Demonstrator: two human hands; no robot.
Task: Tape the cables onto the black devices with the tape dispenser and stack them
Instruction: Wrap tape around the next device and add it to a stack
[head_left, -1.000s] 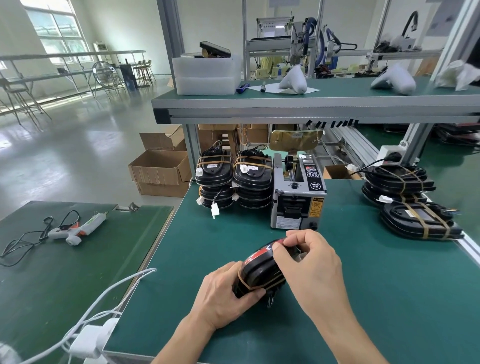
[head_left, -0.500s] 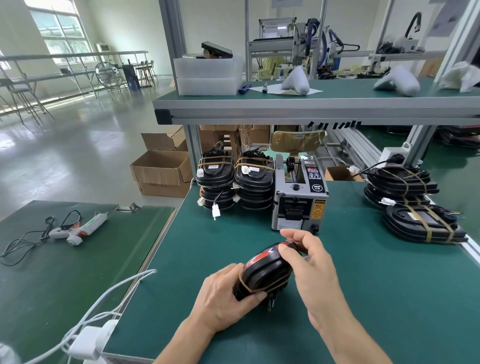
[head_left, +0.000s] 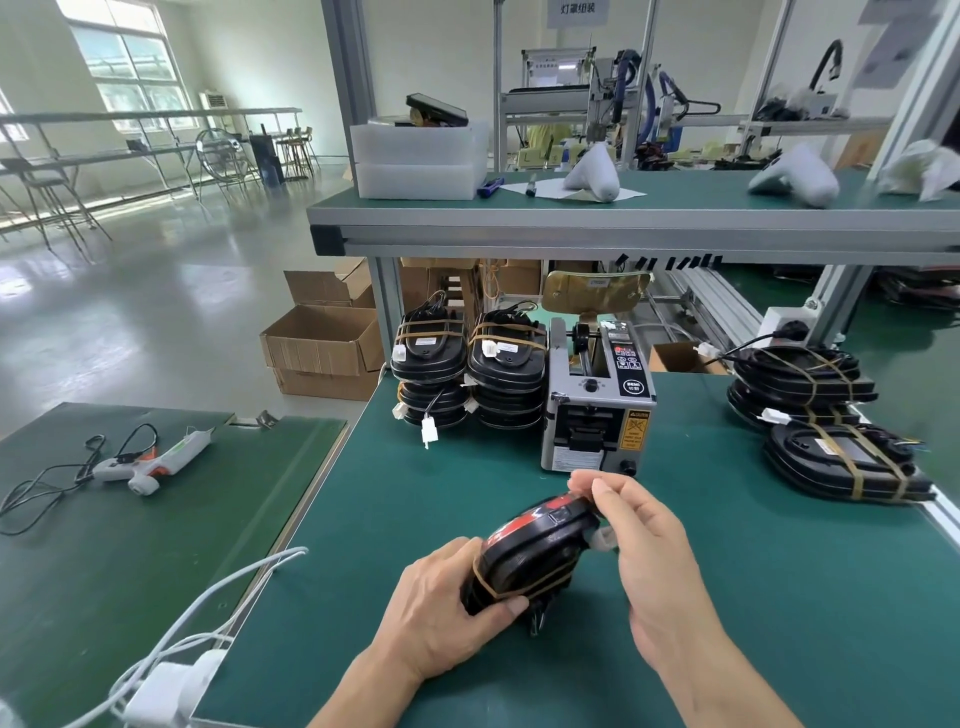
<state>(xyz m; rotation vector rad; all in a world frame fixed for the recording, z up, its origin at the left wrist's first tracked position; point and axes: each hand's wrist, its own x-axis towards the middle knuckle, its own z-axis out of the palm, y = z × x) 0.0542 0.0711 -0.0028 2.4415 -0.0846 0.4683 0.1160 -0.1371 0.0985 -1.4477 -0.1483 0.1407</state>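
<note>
Now 2 hands grip glossy rounded black device.

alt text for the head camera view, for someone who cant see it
A person's left hand grips a taped black device tilted above a green workbench, while the right hand holds its far end. Behind stands a grey tape dispenser, with stacks of taped devices to its left and more to its right.

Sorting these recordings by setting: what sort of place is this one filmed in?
Most likely a factory assembly or packing line. An automatic tape dispenser stands on a green-matted workbench, stacks of taped black devices wait beside it, and open cardboard boxes sit on the floor of a large hall.
</note>
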